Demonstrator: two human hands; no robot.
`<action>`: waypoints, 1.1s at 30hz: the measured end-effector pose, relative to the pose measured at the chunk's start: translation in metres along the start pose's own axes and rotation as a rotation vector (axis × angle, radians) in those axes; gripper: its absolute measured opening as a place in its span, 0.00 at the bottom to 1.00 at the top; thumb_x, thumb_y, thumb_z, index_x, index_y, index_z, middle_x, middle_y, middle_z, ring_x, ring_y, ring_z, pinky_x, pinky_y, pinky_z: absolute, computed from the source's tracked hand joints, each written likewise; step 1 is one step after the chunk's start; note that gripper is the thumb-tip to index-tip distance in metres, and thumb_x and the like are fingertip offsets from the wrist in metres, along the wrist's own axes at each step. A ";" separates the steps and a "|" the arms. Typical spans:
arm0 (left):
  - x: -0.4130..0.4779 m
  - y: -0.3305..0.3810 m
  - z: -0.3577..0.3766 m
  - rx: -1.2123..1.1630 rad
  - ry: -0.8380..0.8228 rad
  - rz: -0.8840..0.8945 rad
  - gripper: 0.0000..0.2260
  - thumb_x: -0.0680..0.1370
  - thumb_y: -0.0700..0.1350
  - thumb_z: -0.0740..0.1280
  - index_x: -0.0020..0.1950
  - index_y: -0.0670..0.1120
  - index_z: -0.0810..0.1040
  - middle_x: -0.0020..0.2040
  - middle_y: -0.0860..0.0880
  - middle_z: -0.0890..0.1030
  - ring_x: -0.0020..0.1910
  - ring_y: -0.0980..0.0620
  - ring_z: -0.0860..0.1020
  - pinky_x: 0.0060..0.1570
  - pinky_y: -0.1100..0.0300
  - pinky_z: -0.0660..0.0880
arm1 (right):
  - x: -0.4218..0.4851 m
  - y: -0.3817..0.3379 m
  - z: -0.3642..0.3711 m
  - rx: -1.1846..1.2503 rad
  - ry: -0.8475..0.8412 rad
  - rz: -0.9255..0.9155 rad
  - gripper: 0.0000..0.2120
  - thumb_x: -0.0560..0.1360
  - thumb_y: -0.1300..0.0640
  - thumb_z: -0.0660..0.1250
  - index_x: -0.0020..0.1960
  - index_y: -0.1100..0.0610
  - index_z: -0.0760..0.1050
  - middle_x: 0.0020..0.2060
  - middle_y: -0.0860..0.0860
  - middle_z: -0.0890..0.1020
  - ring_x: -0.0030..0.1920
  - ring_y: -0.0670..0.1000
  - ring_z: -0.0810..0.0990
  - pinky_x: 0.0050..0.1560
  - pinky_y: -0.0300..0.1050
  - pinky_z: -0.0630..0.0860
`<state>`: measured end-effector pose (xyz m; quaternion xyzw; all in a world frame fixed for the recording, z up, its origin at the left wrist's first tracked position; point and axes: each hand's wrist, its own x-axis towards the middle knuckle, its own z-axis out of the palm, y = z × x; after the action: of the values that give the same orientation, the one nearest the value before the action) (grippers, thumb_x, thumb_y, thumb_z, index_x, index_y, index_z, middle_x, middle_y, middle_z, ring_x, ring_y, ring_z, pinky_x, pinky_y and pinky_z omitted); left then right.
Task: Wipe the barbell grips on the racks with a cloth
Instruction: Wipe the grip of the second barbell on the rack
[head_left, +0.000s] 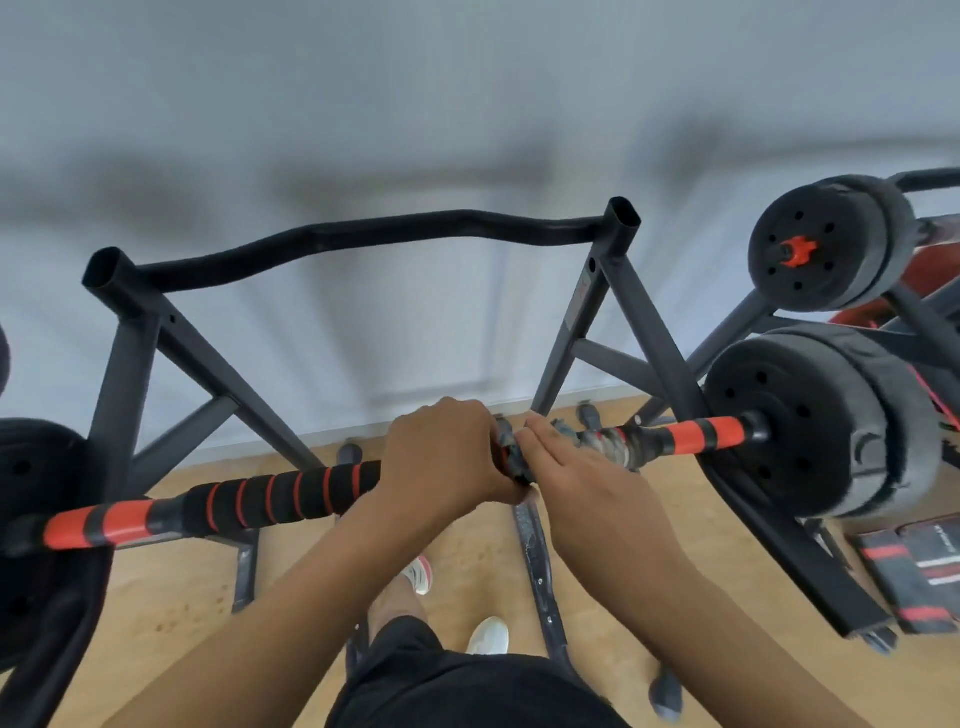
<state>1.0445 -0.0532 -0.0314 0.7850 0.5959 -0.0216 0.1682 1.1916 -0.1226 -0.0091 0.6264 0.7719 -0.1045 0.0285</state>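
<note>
A barbell lies across the dark rack (130, 353) in front of me. Its grip (280, 496) is black foam with orange stripes, and orange-banded sleeves run out to black weight plates (810, 426). A grey patterned cloth (597, 441) is wrapped around the bar right of centre. My left hand (447, 452) is closed around the bar at its middle, touching the cloth's left end. My right hand (571, 467) lies over the cloth with its fingers flat and together, pressing it on the bar. The bar beneath both hands is hidden.
A curved black bar (363, 234) rests on the rack's top posts by the white wall. A second barbell with black plates (821, 249) sits at the upper right. Black-and-red wraps (909, 566) lie on the wooden floor at right. My feet stand between the rack's base rails.
</note>
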 end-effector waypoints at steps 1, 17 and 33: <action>-0.005 0.002 0.010 0.112 0.131 0.016 0.19 0.70 0.67 0.71 0.40 0.52 0.76 0.34 0.55 0.79 0.36 0.53 0.79 0.43 0.56 0.75 | 0.007 0.000 0.002 0.006 0.031 -0.005 0.31 0.79 0.66 0.60 0.79 0.52 0.59 0.82 0.47 0.57 0.60 0.54 0.78 0.44 0.45 0.76; 0.040 -0.012 -0.007 -0.112 -0.038 0.033 0.15 0.67 0.58 0.75 0.33 0.49 0.76 0.29 0.52 0.79 0.29 0.54 0.77 0.33 0.60 0.70 | 0.033 0.001 0.004 -0.054 0.079 -0.021 0.29 0.80 0.65 0.58 0.80 0.57 0.55 0.80 0.52 0.57 0.53 0.55 0.79 0.43 0.49 0.79; 0.066 -0.023 -0.012 -0.049 -0.034 0.028 0.17 0.70 0.60 0.76 0.34 0.50 0.74 0.30 0.52 0.78 0.28 0.54 0.76 0.30 0.62 0.66 | 0.064 0.006 0.013 -0.092 0.220 0.006 0.23 0.75 0.67 0.58 0.70 0.60 0.67 0.68 0.53 0.71 0.43 0.54 0.78 0.31 0.48 0.71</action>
<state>1.0402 0.0168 -0.0414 0.7884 0.5823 -0.0181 0.1976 1.1827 -0.0620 -0.0342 0.6346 0.7724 0.0004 -0.0275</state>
